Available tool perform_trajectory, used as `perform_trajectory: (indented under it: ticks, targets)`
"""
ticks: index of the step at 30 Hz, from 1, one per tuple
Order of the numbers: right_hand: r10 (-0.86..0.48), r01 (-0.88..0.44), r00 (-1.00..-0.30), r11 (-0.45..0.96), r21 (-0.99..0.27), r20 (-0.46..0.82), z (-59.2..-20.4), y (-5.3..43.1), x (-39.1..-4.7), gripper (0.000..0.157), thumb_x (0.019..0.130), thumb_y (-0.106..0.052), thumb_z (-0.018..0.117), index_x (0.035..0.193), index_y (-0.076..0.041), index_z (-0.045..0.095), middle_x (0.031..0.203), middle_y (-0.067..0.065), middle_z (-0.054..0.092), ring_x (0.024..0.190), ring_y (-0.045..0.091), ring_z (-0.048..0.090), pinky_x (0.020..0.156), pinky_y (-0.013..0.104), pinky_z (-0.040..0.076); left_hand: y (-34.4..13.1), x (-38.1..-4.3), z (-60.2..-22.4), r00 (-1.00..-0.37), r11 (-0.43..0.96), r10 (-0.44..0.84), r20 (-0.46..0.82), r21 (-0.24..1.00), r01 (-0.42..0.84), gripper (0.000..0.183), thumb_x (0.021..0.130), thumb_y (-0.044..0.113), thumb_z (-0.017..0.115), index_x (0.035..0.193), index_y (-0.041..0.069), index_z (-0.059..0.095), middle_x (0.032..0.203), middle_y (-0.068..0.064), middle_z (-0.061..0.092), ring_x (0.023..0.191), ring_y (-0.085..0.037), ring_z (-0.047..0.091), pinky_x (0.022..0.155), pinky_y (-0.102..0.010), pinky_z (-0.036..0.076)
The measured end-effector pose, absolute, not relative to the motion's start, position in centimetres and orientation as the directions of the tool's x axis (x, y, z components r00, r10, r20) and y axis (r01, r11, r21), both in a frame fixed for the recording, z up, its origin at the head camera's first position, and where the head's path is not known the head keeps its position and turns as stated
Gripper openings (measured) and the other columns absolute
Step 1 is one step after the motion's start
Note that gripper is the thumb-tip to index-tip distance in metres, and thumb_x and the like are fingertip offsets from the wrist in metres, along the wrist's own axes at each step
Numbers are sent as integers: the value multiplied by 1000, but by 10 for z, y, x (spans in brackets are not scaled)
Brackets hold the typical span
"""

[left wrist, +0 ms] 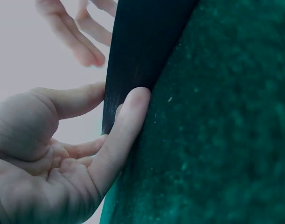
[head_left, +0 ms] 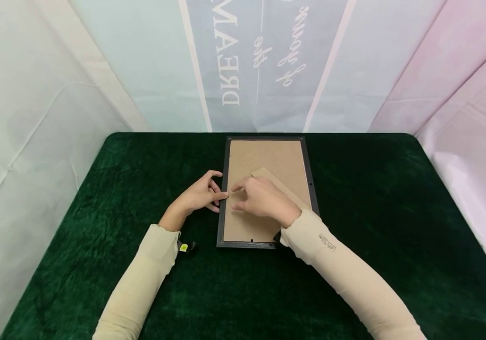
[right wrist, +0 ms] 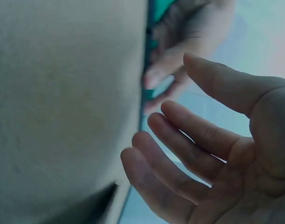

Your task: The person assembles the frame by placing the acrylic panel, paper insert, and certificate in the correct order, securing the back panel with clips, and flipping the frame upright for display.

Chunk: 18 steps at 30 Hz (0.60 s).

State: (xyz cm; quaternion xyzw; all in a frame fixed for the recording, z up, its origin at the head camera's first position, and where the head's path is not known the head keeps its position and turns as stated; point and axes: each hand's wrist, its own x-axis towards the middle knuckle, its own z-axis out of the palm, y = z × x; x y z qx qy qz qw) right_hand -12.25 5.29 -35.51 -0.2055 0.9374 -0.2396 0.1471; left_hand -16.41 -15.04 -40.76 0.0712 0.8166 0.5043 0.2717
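Frame (head_left: 240,244), partly hidden by a sleeve (head_left: 336,262), is pinched by the left hand (head_left: 202,192), right hand (head_left: 264,196) loosely parted.

Frame (head_left: 222,217): brightly lit, soft shadow beneath right hand (head_left: 264,198)
Left hand (right wrist: 189,46): blurred beyond frame
Wrist views: dimmer, blue-green cast

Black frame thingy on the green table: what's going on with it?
A person has both bare hands at the black frame, which lies on the green cloth with its brown board facing up. The left hand grips the frame's left edge, thumb on top. The right hand is over the board, fingers spread and holding nothing. A brown flap on the board shows partly from under it.
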Motion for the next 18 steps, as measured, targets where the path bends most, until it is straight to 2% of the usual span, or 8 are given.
perform_trajectory:
  ticks: [3, 8, 13, 18]
  targets:
    - [-437, -298, -880, 814, -498, -188, -363, 47, -128, 46, 88, -34, 77, 125, -11, 66, 124, 5, 67, 91, 19, 57, 83, 35, 51, -152, -165, -409, -834, 459, 406, -374, 873, -167, 67, 97, 12, 64, 151, 12, 25, 109, -16, 54, 82, -22, 61, 71, -38, 62]
    - [-389, -259, -898, 846, -465, -207, -370, 40, -131, 49, 86, -42, 77, 121, -11, 63, 117, 6, 61, 96, 22, 52, 87, 37, 49, -152, -166, -409, -832, 446, 411, -372, 878, -172, 65, 97, 10, 63, 151, 12, 27, 111, -15, 53, 82, -22, 61, 71, -39, 62]
    - [-372, -250, -902, 865, -436, -220, -370, 36, -131, 56, 83, -47, 79, 123, -12, 62, 122, 7, 58, 105, 23, 51, 96, 39, 47, -154, -167, -409, -843, 444, 405, -353, 882, -156, 65, 95, 9, 66, 150, 11, 31, 115, -16, 53, 84, -22, 64, 73, -37, 62]
    - [-368, -248, -903, 868, -431, -221, -371, 35, -131, 60, 82, -48, 78, 128, -13, 62, 129, 8, 57, 113, 25, 52, 103, 41, 45, -158, -168, -407, -875, 441, 391, -286, 892, -95, 62, 90, 2, 71, 144, 11, 43, 123, -17, 53, 90, -22, 68, 76, -36, 62]
